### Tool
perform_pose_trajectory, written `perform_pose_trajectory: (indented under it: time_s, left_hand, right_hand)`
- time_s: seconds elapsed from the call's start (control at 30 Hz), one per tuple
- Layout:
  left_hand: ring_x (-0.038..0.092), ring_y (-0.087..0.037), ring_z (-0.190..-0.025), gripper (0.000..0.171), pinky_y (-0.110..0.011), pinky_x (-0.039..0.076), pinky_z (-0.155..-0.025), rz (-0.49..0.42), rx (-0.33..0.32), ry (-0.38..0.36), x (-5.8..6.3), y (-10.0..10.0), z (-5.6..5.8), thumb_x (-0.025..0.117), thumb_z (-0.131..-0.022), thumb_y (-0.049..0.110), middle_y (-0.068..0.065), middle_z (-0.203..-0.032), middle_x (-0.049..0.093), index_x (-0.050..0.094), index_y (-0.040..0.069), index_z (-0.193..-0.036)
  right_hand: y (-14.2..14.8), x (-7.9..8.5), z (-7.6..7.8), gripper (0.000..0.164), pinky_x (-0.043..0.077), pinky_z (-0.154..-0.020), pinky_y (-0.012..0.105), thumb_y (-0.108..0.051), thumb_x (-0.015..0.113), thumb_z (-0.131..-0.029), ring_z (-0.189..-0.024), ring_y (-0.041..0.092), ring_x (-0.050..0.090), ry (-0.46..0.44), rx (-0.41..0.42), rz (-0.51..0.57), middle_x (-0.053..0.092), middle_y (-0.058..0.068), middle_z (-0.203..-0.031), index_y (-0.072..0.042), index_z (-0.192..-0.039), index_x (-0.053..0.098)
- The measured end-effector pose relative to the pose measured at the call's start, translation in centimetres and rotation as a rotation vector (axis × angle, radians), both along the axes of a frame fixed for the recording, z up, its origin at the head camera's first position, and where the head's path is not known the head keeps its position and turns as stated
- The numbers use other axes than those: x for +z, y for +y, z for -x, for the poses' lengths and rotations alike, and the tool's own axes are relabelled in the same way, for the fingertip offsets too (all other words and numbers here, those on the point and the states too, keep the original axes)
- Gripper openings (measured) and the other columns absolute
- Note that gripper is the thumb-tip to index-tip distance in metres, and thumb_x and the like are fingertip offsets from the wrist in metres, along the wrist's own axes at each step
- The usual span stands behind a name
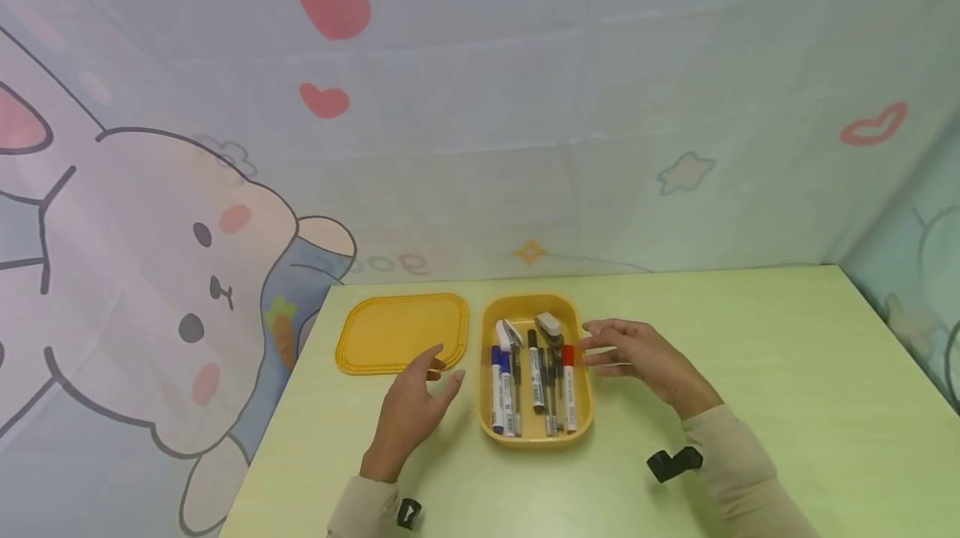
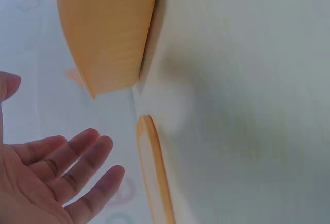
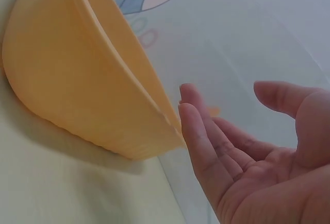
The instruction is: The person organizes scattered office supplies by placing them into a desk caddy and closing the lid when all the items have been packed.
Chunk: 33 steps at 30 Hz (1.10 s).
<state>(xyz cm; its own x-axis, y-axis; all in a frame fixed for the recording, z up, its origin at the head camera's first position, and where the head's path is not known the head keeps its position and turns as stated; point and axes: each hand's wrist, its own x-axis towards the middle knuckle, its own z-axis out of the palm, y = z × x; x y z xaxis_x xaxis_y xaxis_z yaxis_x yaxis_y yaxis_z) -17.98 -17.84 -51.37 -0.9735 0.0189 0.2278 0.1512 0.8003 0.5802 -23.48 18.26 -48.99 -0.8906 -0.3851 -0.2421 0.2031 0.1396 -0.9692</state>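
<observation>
A yellow plastic box (image 1: 534, 441) stands uncovered on the table. Inside lie a red-capped marker (image 1: 569, 392), two blue-capped markers (image 1: 497, 396), a black-capped marker (image 1: 536, 380) and several slim pens. Two small white items (image 1: 549, 324) sit at its far end; their kind is unclear. To the left of the box is my left hand (image 1: 412, 411), fingers loosely extended and holding nothing. My right hand (image 1: 648, 359) hovers by the box's right side, its fingers loosely spread near the rim and gripping nothing; whether a fingertip touches the rim I cannot tell.
A flat yellow lid (image 1: 401, 334) lies on the pale green table (image 1: 757, 371), left of the box and just beyond my left hand. Behind the table hangs a printed cloth (image 1: 480, 146) with hearts and a rabbit. Each wrist carries a small black device (image 1: 675, 463).
</observation>
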Motion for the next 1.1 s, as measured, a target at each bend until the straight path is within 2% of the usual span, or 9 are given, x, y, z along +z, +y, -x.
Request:
perform_pose_trajectory:
  time_s: [0.17,0.37,0.57,0.73,0.93,1.1]
  left_hand:
    - [0.072,-0.021,-0.089,0.057,-0.037,0.057,-0.072,-0.178,0.085,-0.093,-0.3,-1.7,0.8,0.065,-0.098,0.048,-0.003,-0.101,0.074,0.062,0.007,-0.137]
    - [0.075,-0.027,-0.082,0.054,-0.031,0.056,-0.062,-0.353,0.204,-0.186,-0.4,-4.2,1.7,0.062,-0.100,0.049,-0.013,-0.096,0.075,0.065,0.003,-0.128]
    - [0.076,-0.027,-0.078,0.047,-0.033,0.060,-0.062,-0.460,0.337,-0.258,-0.3,-6.6,2.1,0.060,-0.102,0.041,-0.020,-0.097,0.075,0.065,0.001,-0.125]
    - [0.075,-0.023,-0.075,0.049,-0.035,0.061,-0.067,-0.590,0.409,-0.312,-0.6,-8.9,2.0,0.058,-0.103,0.040,-0.022,-0.103,0.074,0.061,-0.002,-0.128]
    - [0.075,-0.019,-0.069,0.050,-0.032,0.061,-0.063,-0.649,0.502,-0.319,-0.7,-10.8,2.2,0.056,-0.103,0.038,-0.018,-0.097,0.076,0.053,-0.004,-0.131]
    - [0.075,-0.022,-0.069,0.060,-0.034,0.061,-0.063,-0.658,0.548,-0.296,-0.9,-11.9,2.7,0.056,-0.102,0.037,-0.015,-0.094,0.076,0.039,-0.003,-0.144]
  right_hand:
    - [-0.3,0.1,-0.5,0.067,0.057,-0.093,0.038,-0.042,0.055,-0.105,-0.115,0.030,0.069,0.002,0.012,0.030,0.060,0.022,-0.140,0.003,-0.152,0.040]
    - [-0.7,0.0,-0.7,0.067,0.058,-0.092,0.038,-0.042,0.058,-0.104,-0.111,0.028,0.071,-0.022,0.008,0.061,0.061,0.022,-0.138,0.002,-0.151,0.042]
    - [-1.0,0.1,-1.3,0.069,0.058,-0.091,0.041,-0.041,0.060,-0.102,-0.109,0.031,0.071,-0.017,0.027,0.090,0.064,0.022,-0.135,0.004,-0.151,0.041]
    - [-1.3,0.0,-1.6,0.066,0.059,-0.089,0.040,-0.038,0.060,-0.103,-0.106,0.030,0.072,-0.025,0.030,0.097,0.063,0.023,-0.135,0.003,-0.151,0.041]
    - [-1.5,-0.4,-1.5,0.067,0.059,-0.087,0.039,-0.039,0.060,-0.103,-0.104,0.028,0.073,-0.013,0.037,0.086,0.064,0.023,-0.135,0.003,-0.151,0.041]
    - [-1.6,-0.2,-1.4,0.066,0.059,-0.087,0.039,-0.040,0.060,-0.103,-0.106,0.030,0.072,-0.004,0.038,0.082,0.065,0.021,-0.133,0.002,-0.151,0.043]
